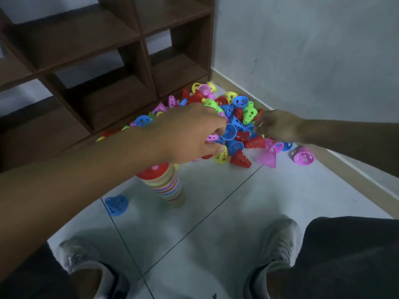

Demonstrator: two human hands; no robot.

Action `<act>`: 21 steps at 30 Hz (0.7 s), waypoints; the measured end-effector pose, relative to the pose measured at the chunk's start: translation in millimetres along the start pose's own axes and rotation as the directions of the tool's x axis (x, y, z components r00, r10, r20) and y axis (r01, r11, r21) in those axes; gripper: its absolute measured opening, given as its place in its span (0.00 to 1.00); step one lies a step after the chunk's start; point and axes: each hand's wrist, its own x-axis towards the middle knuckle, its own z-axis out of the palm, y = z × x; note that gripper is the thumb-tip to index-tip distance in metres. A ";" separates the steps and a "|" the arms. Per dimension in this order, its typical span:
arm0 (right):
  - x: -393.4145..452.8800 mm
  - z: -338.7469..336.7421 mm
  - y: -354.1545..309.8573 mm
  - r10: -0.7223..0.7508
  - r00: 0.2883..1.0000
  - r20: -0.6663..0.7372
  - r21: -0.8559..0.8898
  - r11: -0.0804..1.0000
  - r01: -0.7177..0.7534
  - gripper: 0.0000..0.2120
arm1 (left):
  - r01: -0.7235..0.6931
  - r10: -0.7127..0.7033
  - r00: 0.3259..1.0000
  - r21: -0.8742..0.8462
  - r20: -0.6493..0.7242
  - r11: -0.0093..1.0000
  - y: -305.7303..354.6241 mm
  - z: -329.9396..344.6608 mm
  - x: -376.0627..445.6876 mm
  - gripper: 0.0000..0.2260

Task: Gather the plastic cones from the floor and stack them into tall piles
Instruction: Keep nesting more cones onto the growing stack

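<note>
Fingers of the left hand (187, 132) curl round the rim of a blue cone (229, 132), pinching it at the near edge of the heap of cones (233, 117). That cone shows its open mouth toward us, so its long axis points away and a bit down, tip buried among the others. Just right of it, the right hand (278, 126) reaches into the same heap with fingers bent; it looks blurred, and I cannot tell whether it has hold of anything.

Nearer and to the left, directly under the left wrist, stands the stack (170, 186) of nested cones, a red one on top. So the left hand is much the closer one to it, and I reckon the blue cone has to come back toward us and turn mouth-down to drop over that red top.

A lone blue cone (116, 205) lies on the floor tiles (216, 212) left of the stack. Behind the heap is a dark wooden shelf unit (103, 61).
</note>
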 end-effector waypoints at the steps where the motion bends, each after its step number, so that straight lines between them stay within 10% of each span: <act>1: 2.9 2.1 12.3 0.003 1.000 0.027 -0.083 0.997 -0.001 0.12 | 0.007 -0.007 1.000 -0.025 -0.007 1.000 3.3 9.2 8.8 0.15; 21: 121.7 91.4 177.6 -0.063 0.987 0.146 -0.305 0.947 0.105 0.60 | 0.482 -0.430 0.859 -0.160 0.277 0.861 -18.1 247.4 174.0 0.41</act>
